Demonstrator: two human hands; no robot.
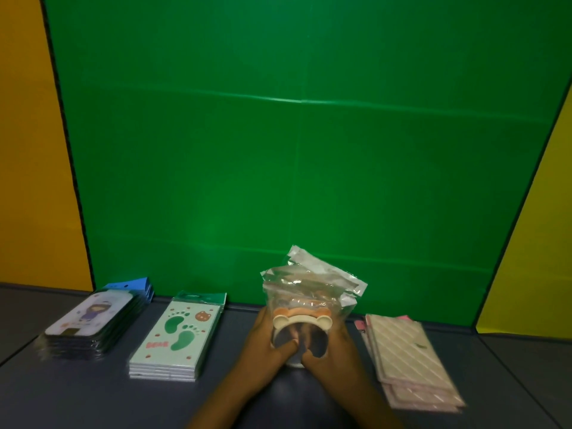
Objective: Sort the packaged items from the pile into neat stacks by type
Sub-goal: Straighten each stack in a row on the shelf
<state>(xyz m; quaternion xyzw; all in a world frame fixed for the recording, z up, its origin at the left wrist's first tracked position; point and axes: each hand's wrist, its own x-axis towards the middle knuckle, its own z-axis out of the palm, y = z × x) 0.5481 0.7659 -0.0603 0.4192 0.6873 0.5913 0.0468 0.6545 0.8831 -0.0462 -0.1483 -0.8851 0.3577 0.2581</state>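
Both hands hold a bundle of clear plastic bags (309, 292) with bear-eared round items inside, at the table's middle. My left hand (266, 345) grips its left side and my right hand (334, 354) its right side, thumbs pressed on the front. To the left lies a stack of mint packs with green footprints (176, 335). Further left sits a stack of packs showing a cartoon girl (89, 323). A stack of pink striped packs (408, 357), slightly fanned, lies to the right.
The grey-blue table (93, 397) runs to a green backdrop (294, 150) standing along its far edge. Yellow walls (28, 150) flank the backdrop on both sides.
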